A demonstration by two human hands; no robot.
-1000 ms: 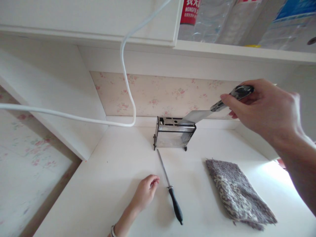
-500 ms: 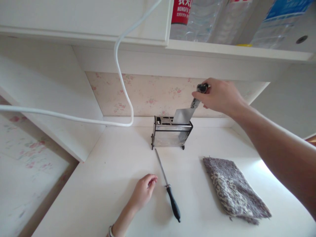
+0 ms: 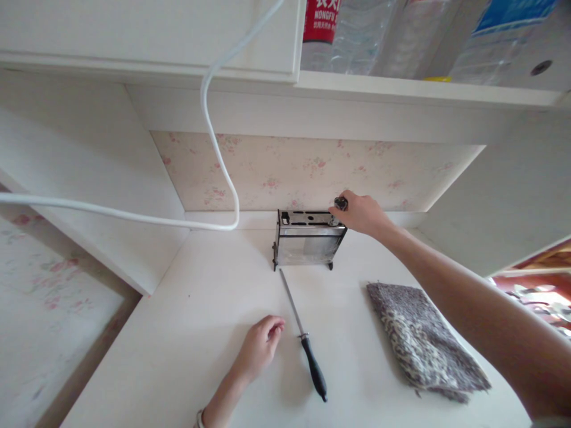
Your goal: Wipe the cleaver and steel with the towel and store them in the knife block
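At the rack (image 3: 303, 248), right hand (image 3: 363, 214) grips knife (image 3: 341, 203).

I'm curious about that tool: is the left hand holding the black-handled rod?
No, a gap shows between the left hand and the black-handled rod.

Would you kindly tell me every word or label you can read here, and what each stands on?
"NONGFU S", cut off, on the red bottle label.
"饮用天然水", smaller, below it.
Large characters above: cut by the picture's edge, not fully readable.
Blue label: nothing legible.
Metal knife holder and sharpening steel: no readable text.
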